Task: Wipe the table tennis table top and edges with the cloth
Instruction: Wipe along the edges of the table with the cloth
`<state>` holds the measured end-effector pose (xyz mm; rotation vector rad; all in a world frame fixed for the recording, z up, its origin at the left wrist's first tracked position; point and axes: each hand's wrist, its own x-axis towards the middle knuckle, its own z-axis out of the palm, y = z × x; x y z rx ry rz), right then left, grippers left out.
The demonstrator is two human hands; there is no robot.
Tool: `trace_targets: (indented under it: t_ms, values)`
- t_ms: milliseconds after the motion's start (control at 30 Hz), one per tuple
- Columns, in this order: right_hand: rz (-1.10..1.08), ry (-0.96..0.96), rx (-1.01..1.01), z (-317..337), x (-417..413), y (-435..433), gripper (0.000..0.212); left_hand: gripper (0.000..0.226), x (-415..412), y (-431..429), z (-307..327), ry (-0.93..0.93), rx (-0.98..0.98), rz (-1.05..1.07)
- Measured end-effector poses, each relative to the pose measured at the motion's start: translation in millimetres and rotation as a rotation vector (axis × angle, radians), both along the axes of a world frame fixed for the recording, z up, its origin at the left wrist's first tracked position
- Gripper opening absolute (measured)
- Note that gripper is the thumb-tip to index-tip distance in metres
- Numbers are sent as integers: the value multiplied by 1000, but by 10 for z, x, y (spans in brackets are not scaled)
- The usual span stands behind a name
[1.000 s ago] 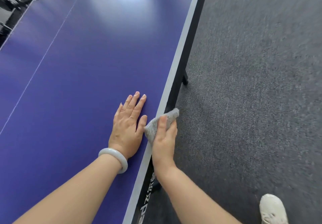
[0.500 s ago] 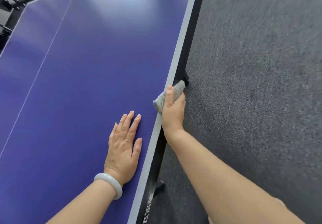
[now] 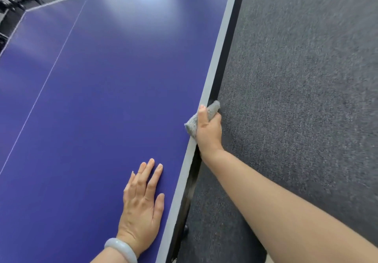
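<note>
Nearest, at about six o'clock, the left hand (image 3: 141, 207) lies flat on the blue table top (image 3: 92, 109), fingers straight and slightly spread, holding nothing. It looks placed there as a prop, bracing the body for the long reach. A pale bracelet (image 3: 121, 249) sits on its wrist.

From five o'clock the other arm stretches forward to the right hand (image 3: 208, 132), just right of centre. This hand grips the grey cloth (image 3: 213, 108), thumb pressed along the top while the fingers curl over the side, mostly hidden. The cloth is wrapped over the pale edge strip (image 3: 216, 62), touching both its top and the dark side face below, probably so one pass cleans both.

Beyond the cloth the strip runs on toward one o'clock, unwiped as far as I can judge. Dark carpet (image 3: 296, 99) fills the three o'clock side; a thin white centre line (image 3: 55, 66) heads toward eleven.
</note>
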<state>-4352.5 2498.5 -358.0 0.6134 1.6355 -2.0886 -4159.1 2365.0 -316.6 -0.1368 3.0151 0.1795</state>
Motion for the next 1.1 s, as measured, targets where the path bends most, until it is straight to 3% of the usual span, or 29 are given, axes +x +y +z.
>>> trace_targets:
  t_ms: [233,400,567,733,867,967,1100]
  values:
    - [81,28,9,-3,-10,51,39,58,-60,7,66,-13,-13,-46]
    - [95,60,18,4,9,72,33,41,-776,71,239,47,70,7]
    - [89,42,4,-18,6,75,41,31,-2155,369,227,178,79,11]
    - [141,33,-93,-92,28,135,45,50,-3312,527,152,92,-14,-74]
    - [145,-8,-84,-76,-32,109,78,52,-3608,472,-35,0,-65,-45]
    - [58,16,-73,-91,-591,113,86,53,-3582,468,-128,48,-15,-29]
    - [-135,-15,-54,-143,-1940,202,58,63,-3597,462,-131,55,11,-34]
